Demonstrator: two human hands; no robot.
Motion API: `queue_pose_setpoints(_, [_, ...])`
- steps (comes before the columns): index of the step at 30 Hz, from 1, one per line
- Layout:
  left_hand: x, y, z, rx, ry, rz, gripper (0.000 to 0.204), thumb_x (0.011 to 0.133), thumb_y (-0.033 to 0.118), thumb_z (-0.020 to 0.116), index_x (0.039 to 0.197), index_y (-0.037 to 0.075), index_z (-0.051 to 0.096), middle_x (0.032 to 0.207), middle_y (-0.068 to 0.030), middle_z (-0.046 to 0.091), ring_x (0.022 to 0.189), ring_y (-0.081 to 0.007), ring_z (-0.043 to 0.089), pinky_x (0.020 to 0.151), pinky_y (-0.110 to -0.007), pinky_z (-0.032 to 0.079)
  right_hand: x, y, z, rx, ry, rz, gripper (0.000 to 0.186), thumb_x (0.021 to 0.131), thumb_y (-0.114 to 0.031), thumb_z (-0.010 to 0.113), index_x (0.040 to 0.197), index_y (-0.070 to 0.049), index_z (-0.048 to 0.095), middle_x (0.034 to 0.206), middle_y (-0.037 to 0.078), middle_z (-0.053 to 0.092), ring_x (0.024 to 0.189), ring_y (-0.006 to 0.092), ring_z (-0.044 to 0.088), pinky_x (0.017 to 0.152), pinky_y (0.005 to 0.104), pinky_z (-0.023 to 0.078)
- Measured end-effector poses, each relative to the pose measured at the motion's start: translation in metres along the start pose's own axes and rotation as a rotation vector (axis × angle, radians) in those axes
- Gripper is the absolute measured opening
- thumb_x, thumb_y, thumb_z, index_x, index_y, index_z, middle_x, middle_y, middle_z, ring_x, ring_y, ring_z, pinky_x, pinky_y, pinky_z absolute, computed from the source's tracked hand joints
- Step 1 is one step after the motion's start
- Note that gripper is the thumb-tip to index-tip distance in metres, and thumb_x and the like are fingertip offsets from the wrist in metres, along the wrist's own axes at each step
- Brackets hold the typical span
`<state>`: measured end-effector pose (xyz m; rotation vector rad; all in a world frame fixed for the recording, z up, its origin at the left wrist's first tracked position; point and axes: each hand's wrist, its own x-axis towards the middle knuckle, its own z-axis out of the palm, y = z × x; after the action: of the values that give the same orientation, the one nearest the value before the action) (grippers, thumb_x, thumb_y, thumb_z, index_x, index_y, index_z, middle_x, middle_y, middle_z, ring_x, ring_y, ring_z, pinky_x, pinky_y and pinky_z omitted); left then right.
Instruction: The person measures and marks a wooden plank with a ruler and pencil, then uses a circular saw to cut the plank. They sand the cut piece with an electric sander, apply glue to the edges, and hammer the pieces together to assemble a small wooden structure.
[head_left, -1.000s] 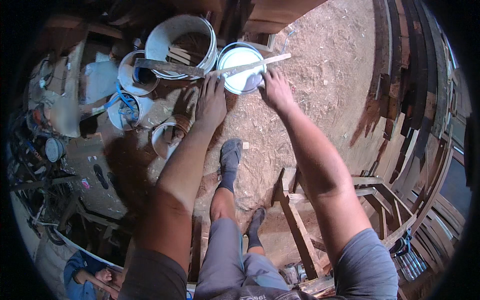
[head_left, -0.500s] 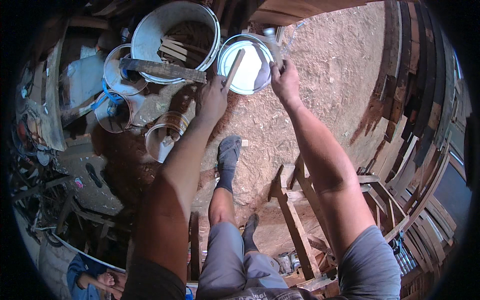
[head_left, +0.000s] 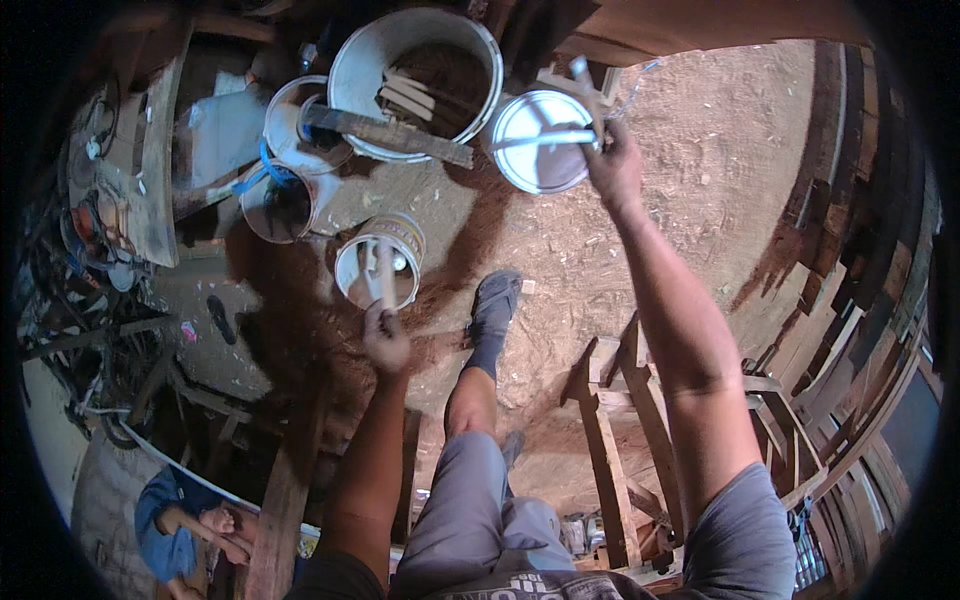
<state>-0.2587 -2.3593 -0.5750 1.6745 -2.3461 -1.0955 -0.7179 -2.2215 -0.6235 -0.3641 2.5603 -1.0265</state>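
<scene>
My right hand (head_left: 616,170) is closed at the right edge of a white-lidded bucket (head_left: 520,172). It grips a pale wooden strip (head_left: 550,139), which crosses above the lid, and a slim tool with a shiny end (head_left: 588,88) pointing away from me. I cannot make out the tool's kind. Lower and to the left, my left hand (head_left: 384,338), smeared by motion, is closed round a pale stick (head_left: 387,275). The stick's far end reaches over the mouth of a small bucket (head_left: 357,297), where small pale pieces show inside.
A large white bucket (head_left: 350,75) holds wood offcuts, and a dark plank (head_left: 390,133) lies across its rim. Two smaller buckets stand left of it. A wooden frame (head_left: 610,450) is beside my leg. Boards line the right side. Another person's foot (head_left: 217,520) shows lower left.
The wooden strip went from my left hand to my right. My left hand moved back toward me to the small bucket and has a pale stick. The whole view shifted slightly.
</scene>
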Motion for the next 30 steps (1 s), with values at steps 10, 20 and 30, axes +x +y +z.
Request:
queue_pose_setpoints(10, [-0.031,0.025,-0.063,0.308,-0.235,-0.040,0.051,0.103,0.028,0.072,0.140,-0.005,0.061,0.135,-0.0245,0.068,0.128,-0.0365,0.063,0.109,-0.043,0.049,-0.169,-0.077,-0.067,-0.081,-0.187,0.014,0.027,0.094,-0.033,0.076,0.105,-0.008,0.077,0.096,0.023,0.075,0.089,0.0438,0.073,0.077,0.0518,0.058])
queue_pose_setpoints(20, [-0.151,0.028,-0.131,0.175,-0.870,-0.265,0.027,0.099,0.026,0.075,0.110,0.001,0.073,0.094,-0.0084,0.071,0.077,-0.0177,0.065,0.072,-0.035,0.054,-0.439,-0.236,-0.399,0.288,-0.102,0.304,0.042,0.105,-0.041,0.068,0.103,0.001,0.076,0.082,0.023,0.072,0.075,0.0309,0.071,0.072,0.0444,0.055])
queue_pose_setpoints(30, [-0.216,0.152,-0.126,-0.227,-0.737,0.166,0.023,0.103,0.026,0.072,0.102,0.004,0.065,0.079,-0.0063,0.066,0.065,-0.0173,0.063,0.056,-0.033,0.050,-0.934,-0.281,-0.574,1.153,0.800,0.164,0.025,0.099,-0.022,0.077,0.104,0.003,0.075,0.089,0.010,0.076,0.073,0.0121,0.069,0.063,0.0236,0.053])
